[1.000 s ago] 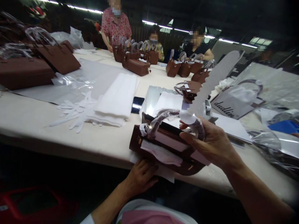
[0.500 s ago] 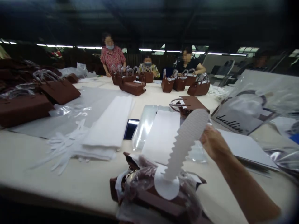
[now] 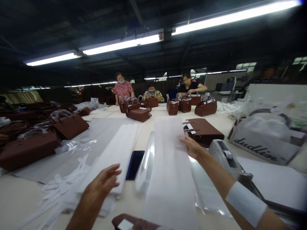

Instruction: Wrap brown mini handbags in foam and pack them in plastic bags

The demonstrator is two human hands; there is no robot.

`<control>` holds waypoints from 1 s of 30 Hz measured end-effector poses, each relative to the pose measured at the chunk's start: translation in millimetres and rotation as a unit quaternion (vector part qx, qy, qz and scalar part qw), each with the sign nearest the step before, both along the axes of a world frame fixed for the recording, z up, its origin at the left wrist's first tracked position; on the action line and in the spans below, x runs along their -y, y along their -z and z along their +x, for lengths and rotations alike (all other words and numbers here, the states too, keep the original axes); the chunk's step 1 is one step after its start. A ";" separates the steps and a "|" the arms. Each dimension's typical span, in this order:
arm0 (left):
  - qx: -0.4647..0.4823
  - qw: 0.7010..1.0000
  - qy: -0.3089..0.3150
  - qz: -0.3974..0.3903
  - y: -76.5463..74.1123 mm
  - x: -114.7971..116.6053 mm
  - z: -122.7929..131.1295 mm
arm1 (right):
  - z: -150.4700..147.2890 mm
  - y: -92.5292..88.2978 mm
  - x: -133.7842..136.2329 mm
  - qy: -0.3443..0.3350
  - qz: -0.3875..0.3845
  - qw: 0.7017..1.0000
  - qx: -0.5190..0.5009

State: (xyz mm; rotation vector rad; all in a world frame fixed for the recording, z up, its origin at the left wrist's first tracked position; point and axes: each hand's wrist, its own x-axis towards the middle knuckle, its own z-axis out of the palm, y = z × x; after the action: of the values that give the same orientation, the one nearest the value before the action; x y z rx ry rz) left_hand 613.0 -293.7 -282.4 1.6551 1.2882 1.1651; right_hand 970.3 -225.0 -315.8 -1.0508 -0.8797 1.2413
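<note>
At far left on the off-white counter (image 3: 129,204), brown leather handbags (image 3: 69,126) with plastic-wrapped handles; nearer, thin white strips (image 3: 63,185). Next, a stack of soft white folded sheets (image 3: 120,140), with the left hand (image 3: 104,180) before it, released, fingers loosely curved. Then a dark, blue-edged phone (image 3: 136,164). Right of that, a long translucent white sheet (image 3: 168,179), pinched at its right edge by the right hand (image 3: 193,148). Just beyond, a flat-lying brown handbag (image 3: 206,129); farther right, a grey tape dispenser (image 3: 223,156).

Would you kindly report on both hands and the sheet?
Right hand gripping white sheet by edge. Left hand empty, near white stack. Tape dispenser beside right arm.
</note>
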 end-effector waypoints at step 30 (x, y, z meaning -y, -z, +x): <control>0.044 0.959 -0.015 0.280 -69.0 60.1 35.5 | -98.1 -94.1 123.7 -0.154 0.193 0.946 0.209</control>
State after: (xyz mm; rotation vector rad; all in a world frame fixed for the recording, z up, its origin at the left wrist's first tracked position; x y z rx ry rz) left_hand 648.4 -353.7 -213.4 1.9484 0.9780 1.7131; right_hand 872.2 -348.7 -221.8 -0.8891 -1.5968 1.0468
